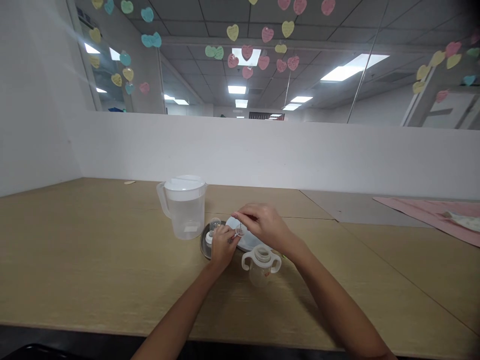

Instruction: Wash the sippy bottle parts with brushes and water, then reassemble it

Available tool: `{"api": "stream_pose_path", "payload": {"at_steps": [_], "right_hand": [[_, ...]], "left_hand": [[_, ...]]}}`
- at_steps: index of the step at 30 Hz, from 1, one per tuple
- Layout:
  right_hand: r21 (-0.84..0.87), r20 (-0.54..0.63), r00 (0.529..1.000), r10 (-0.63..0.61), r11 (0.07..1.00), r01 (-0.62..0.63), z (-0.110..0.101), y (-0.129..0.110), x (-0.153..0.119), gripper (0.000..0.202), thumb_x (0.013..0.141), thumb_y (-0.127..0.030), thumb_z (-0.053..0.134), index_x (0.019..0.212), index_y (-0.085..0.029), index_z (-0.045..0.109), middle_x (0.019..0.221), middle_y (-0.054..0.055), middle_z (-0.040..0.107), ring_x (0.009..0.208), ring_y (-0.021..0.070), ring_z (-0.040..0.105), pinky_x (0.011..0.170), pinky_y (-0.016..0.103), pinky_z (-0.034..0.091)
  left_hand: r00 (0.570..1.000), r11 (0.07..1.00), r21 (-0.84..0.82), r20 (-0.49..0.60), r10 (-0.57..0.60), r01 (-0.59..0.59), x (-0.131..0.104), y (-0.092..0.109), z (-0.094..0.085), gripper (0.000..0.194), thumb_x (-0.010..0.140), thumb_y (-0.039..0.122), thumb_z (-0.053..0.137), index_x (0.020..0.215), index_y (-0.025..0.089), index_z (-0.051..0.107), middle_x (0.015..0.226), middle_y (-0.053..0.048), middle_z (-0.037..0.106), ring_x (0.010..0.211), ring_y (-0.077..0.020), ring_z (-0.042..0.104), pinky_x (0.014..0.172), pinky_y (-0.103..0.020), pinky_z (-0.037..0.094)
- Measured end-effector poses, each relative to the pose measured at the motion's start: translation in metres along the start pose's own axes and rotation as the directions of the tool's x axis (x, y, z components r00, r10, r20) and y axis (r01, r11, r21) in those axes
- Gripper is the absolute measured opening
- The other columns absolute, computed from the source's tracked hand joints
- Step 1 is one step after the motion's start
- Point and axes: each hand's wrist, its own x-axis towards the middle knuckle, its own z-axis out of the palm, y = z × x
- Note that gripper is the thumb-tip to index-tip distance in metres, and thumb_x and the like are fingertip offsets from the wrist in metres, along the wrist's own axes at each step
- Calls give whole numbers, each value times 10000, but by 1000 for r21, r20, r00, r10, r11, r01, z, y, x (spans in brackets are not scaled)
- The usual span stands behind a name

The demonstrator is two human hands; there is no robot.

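Above the tray, my left hand (224,245) is closed on a small clear bottle part (240,231), perhaps a nipple. My right hand (262,222) pinches a thin dark stick (240,224) from above, its lower end at that clear part; its exact kind is too small to tell. A baby bottle (261,267) with two white handles stands uncapped on the table, just in front of my hands. On the round metal tray (204,248), partly hidden by my left hand, lie a white ring (209,238) and a clear dome cap (215,223).
A lidded clear pitcher (186,215) stands behind the tray to the left. Beneath my right hand lies a whitish cloth or sheet (249,243). A pink cloth (423,212) is at the far right of the wooden table (112,270). A white wall (262,155) rises behind.
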Motion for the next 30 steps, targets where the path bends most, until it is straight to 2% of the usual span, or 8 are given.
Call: {"api": "stream_pose_path", "payload": {"at_steps": [4, 8, 10, 12, 15, 20, 26, 30], "right_hand": [[-16, 110, 990, 84, 996, -83, 8, 7, 2, 332, 883, -278, 472, 603, -154, 599, 539, -9, 563, 513, 80, 455, 530, 202, 302], [-137, 289, 952, 98, 989, -60, 25, 19, 4, 348, 880, -243, 478, 567, -144, 594, 530, 10, 572, 496, 85, 436, 513, 217, 270], [-168, 314, 945, 93, 985, -41, 32, 26, 6, 327, 873, -222, 489, 577, -145, 603, 558, 20, 596, 515, 92, 460, 529, 217, 283], [-162, 256, 962, 93, 985, -52, 36, 31, 9, 303, 876, -211, 486, 609, -147, 616, 597, 27, 622, 556, 101, 505, 567, 213, 317], [-148, 59, 993, 107, 984, -97, 35, 38, 14, 290, 887, -219, 470, 651, -151, 625, 624, 30, 644, 607, 119, 559, 623, 220, 359], [-23, -178, 975, 132, 990, -138, 30, 42, 13, 313, 887, -267, 469, 632, -168, 623, 609, 18, 656, 576, 118, 591, 626, 219, 409], [92, -340, 930, 141, 989, -117, 24, 44, 10, 313, 870, -350, 479, 681, -167, 649, 606, 28, 662, 563, 137, 614, 613, 247, 460], [174, -357, 918, 174, 978, -118, 18, 44, 10, 322, 863, -386, 483, 705, -164, 655, 612, 31, 667, 541, 136, 619, 595, 252, 477]], "left_hand": [[1000, 999, -52, -24, -1, 0, 0, 0, -4, 259, 847, 276, 485, 648, 189, 626, 654, -21, 554, 709, -165, 488, 658, -287, 343], [980, 983, -181, -189, -64, 29, 1, -4, -9, 254, 875, 294, 442, 814, 199, 669, 698, -28, 582, 726, -164, 514, 678, -290, 383], [962, 977, -207, -255, -98, 44, 3, -5, -12, 259, 881, 312, 438, 836, 202, 668, 704, -26, 581, 713, -159, 522, 679, -287, 397], [954, 974, -215, -274, -125, 66, 4, -6, -14, 251, 880, 316, 440, 841, 208, 664, 708, -21, 578, 703, -154, 530, 682, -284, 410], [942, 959, -255, -273, -197, 126, 6, -7, -15, 228, 873, 321, 448, 896, 205, 644, 794, -31, 595, 738, -155, 553, 710, -284, 437], [963, 948, -271, -164, -214, 165, 5, -9, -11, 290, 888, 335, 412, 1094, 188, 555, 1041, -85, 589, 978, -200, 546, 860, -344, 430], [982, 956, -259, -88, -168, 140, 3, -12, -6, 346, 886, 352, 430, 1182, 186, 501, 1078, -88, 594, 1009, -205, 544, 891, -364, 419], [980, 973, -194, -129, -155, 128, 4, -11, -8, 323, 882, 356, 440, 1138, 189, 545, 1039, -84, 598, 975, -206, 546, 867, -362, 424]]}}
